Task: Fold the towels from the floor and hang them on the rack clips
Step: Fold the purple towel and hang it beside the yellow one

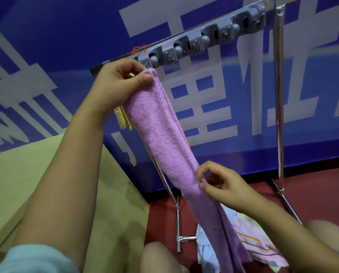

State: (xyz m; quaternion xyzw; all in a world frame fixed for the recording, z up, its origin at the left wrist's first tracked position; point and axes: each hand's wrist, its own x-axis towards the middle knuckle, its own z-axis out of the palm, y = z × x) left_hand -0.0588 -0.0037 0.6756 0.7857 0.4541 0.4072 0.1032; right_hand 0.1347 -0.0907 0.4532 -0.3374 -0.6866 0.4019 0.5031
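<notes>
While the left hand [123,79] pinches the top end of the folded purple towel [164,138] between thumb and curled fingers, just below the left end of the grey clip strip [202,39], the right hand [223,186] pinches the towel's right edge lower down with thumb and forefinger, its other fingers loosely curled. The towel is a long narrow band of looped terry with a woven zigzag stripe across it, running diagonally from the upper hand down past the lower one to a loose end near the floor. Behind the left hand, partly hidden, a yellow towel [121,119] hangs from the rack. The clip strip is moulded grey plastic with round balls set in square housings, fixed along a shiny metal rail [204,26]; the clips to the right of the towel's top hold nothing, and open air lies below them down to the dark red floor [312,194]. The rail rests on chrome uprights [279,95] with angled feet. More towels [249,245], pale blue and white with coloured stripes, lie crumpled on the floor between the feet. A blue banner [66,36] with large pale lettering backs the rack, and a yellow-green surface [36,174] fills the left.
</notes>
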